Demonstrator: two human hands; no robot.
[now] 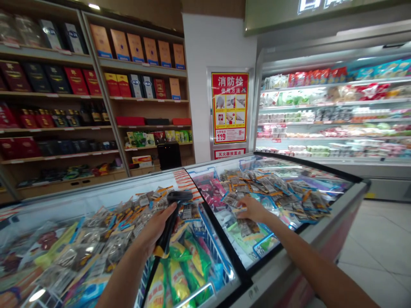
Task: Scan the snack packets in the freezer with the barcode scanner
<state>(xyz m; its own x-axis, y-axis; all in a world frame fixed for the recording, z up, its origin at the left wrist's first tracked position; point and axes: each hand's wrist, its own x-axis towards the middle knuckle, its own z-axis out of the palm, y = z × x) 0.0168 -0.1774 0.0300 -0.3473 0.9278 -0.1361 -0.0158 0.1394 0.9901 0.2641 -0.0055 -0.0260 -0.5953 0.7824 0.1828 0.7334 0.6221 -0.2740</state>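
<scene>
Bright white light fills the refrigerated display [391,184] beyond the right hand [252,209], its packages [321,77] blurred, while glare spots the freezer glass [37,295] left of the left hand [160,226] and wide-angle distortion tilts the shelving [128,64].

Wooden shelves [128,64] adjoin a white wall [199,85] — lit cooler [391,168] right.

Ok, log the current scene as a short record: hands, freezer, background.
Left hand: gripping a black handheld device with a yellow end
Right hand: touching a small packet; firm grip unclear
Freezer: many small packets spread on top, either side of a dark divider
Background: shelved boxes, red-and-yellow sign, lit chiller
</scene>
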